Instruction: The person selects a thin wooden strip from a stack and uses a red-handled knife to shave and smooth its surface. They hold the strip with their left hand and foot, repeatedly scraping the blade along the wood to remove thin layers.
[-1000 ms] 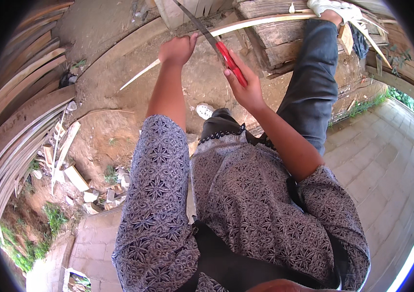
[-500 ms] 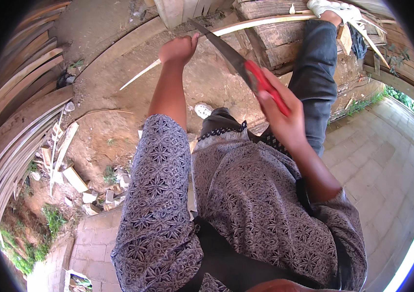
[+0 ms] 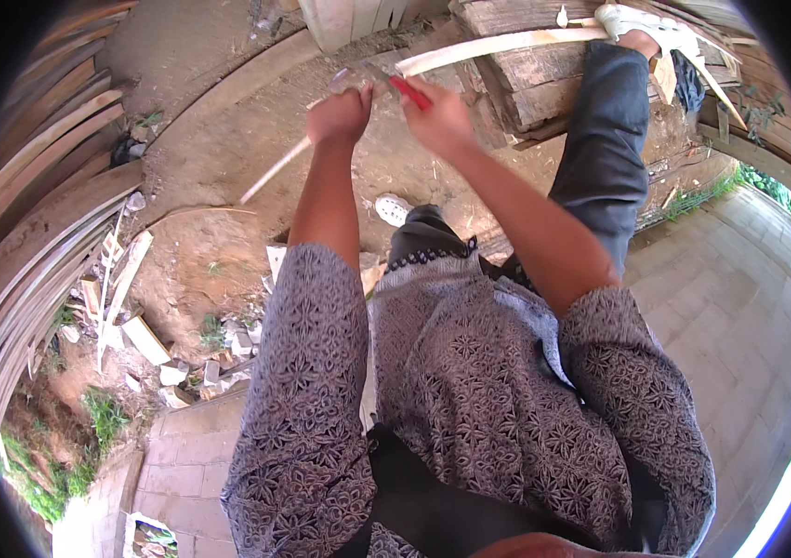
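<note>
My left hand [image 3: 339,116] is closed round a thin, pale piece of wooden strip [image 3: 275,171], whose narrow end slants down to the left. A longer wooden strip [image 3: 498,46] lies across old timber beams [image 3: 544,84]; its left end stops in the air, apart from my left hand. On the beams, my foot in a white clog [image 3: 635,20] rests on that strip. In my right hand [image 3: 442,123] is the red handle of a handsaw [image 3: 411,91]. Its dark blade points up-left, close to my left fist, and is partly blurred.
Curved-looking stacked planks [image 3: 33,214] line the left side. Offcuts [image 3: 145,340] and broken rubble lie at lower left. My other white clog [image 3: 393,209] is on the dirt ground [image 3: 200,246]. Paving [image 3: 721,288] spreads to the right.
The strip has parted between my left hand and the beams, and the held piece has tipped downward. My right hand has moved up-left with the saw, toward my left hand.
</note>
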A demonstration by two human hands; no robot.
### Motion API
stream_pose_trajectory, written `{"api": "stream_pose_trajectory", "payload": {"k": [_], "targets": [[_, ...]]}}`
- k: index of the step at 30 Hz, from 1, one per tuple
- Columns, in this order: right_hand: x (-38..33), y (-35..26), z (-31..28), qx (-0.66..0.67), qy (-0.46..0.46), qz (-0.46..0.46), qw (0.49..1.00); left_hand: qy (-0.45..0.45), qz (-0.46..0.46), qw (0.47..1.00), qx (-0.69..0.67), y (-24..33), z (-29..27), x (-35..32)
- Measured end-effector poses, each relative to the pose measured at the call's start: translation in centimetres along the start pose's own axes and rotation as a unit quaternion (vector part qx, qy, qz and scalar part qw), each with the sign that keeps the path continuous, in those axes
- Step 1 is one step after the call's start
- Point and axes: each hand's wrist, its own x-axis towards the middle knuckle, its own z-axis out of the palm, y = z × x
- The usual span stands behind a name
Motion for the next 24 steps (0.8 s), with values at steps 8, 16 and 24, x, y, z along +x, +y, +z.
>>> {"api": "stream_pose_trajectory", "payload": {"k": [8,16,24], "targets": [[-7.4,-0.2,-5.0,0.154,-0.079,-0.042,0.984,0.019,-0.167,0.956,-0.241,-9.3,7.4,-8.4],[-13.4,-1.7,-12.0,0.100,-0.126,-0.006,0.987,-0.042,-0.100,0.951,-0.289,-11.2,16.9,-23.0],[-17.2,-5.0,-14.1,0.081,-0.140,-0.023,0.987,0.009,-0.065,0.933,-0.354,-11.7,19.4,-21.5]]}}
